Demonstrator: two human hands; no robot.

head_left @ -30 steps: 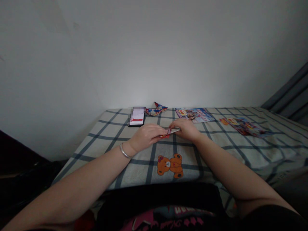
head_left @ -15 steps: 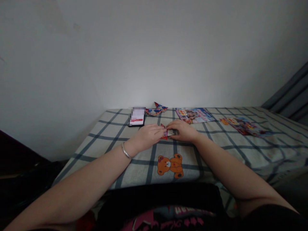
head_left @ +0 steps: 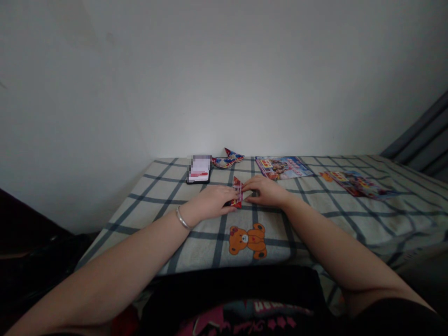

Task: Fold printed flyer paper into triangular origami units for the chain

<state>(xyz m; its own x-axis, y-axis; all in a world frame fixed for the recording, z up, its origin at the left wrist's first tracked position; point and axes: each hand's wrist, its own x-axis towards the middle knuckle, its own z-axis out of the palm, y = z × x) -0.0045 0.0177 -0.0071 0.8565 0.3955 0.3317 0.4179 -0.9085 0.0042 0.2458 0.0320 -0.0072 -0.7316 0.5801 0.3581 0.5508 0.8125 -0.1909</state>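
Observation:
A small piece of folded paper (head_left: pixel 238 192), red and pink with printed marks and a pointed top, lies on the checked cloth between my hands. Across its left part rest the fingers of my left hand (head_left: pixel 215 200), thumb at the near side, steadying it; a silver bangle circles that wrist. My right hand (head_left: pixel 266 191) is curled at the paper's right edge, fingertips and thumb on it. Fingers cover part of the paper. Beyond my left hand lies a phone (head_left: pixel 200 170) with a lit, partly blurred screen.
A blue and red folded paper shape (head_left: pixel 228 159) sits by the wall beside the phone. Two printed colour sheets (head_left: pixel 285 168) lie at the right, the second sheet (head_left: pixel 360 183) farther over. A checked cloth (head_left: pixel 154 205) with bear prints covers the table. Behind stands a plain wall (head_left: pixel 224 84).
The pale flap by my right fingers has been folded over, and the paper's red printed side now shows. My left hand has shifted slightly left and nearer; my right hand has barely moved.

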